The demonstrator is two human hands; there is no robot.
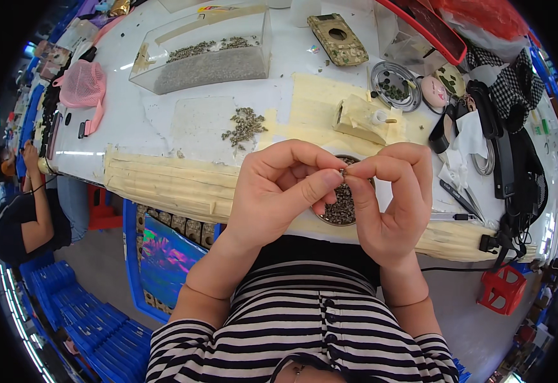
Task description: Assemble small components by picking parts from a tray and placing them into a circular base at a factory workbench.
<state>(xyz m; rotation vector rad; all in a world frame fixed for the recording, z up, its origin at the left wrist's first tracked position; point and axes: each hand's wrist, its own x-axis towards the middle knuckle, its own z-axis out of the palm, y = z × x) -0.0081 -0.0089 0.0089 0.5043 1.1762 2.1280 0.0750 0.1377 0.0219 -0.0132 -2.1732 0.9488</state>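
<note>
Both my hands meet above a round dish (339, 222) filled with many tiny dark metallic-looking pieces. My left hand (279, 188) pinches with thumb and forefinger, and my right hand (391, 195) pinches right against it. A tiny dark piece seems to sit between the fingertips, too small to name. Left of the dish, a loose pile of small grey-brown pieces (245, 127) lies on a clear sheet (196, 121). Just beyond my right hand stands a tape-covered block (360, 119) with a small white nozzle-like part on it.
A clear bin (212, 73) of grey granules and small pieces stands at the back. A camouflage model tank hull (338, 39) lies beyond, near a round tin (395, 89) of dark green parts. Tweezers (474, 201) and black straps (502, 153) lie right. Another person (27, 223) sits far left.
</note>
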